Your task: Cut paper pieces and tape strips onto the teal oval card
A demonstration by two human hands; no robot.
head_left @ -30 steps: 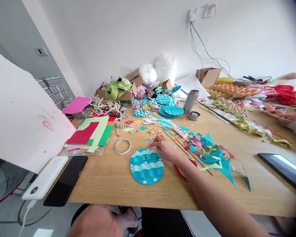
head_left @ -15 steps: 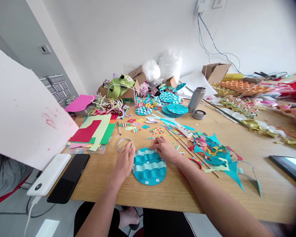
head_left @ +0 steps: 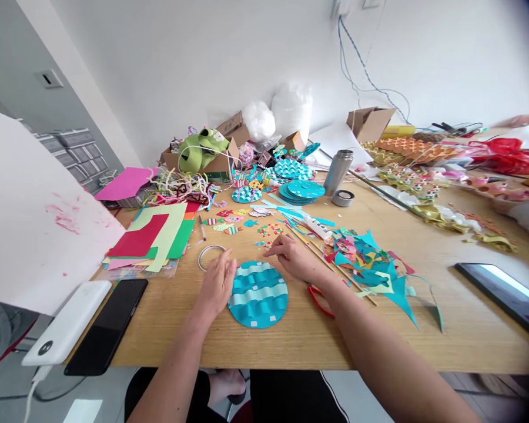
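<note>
A turquoise paper disc (head_left: 258,317) lies flat on the table before me, crossed by wavy light and dark blue strips. Small white squares show near its edge. My left hand (head_left: 218,281) rests at the disc's left edge, fingers stretched out and holding nothing. A ring-shaped roll of tape (head_left: 200,258) lies just past its fingertips. Above the disc's upper right edge is my right hand (head_left: 293,258), its fingers bent and the tips drawn together; whether something small is between them I cannot make out. Red-handled scissors (head_left: 321,301) lie partly under my right forearm.
Paper fish (head_left: 212,221) and small confetti bits (head_left: 271,230) lie beyond my hands. Coloured paper sheets (head_left: 143,236), a phone (head_left: 107,326) and a power bank (head_left: 68,320) are left. Rightward are paper scraps (head_left: 377,273), wooden sticks (head_left: 330,261), a glue tube (head_left: 318,227) and a flask (head_left: 338,173).
My right hand has come off the disc's upper edge, and its fingertips are now apart from the paper. My left hand stays beside the disc. The whole view has shifted slightly.
</note>
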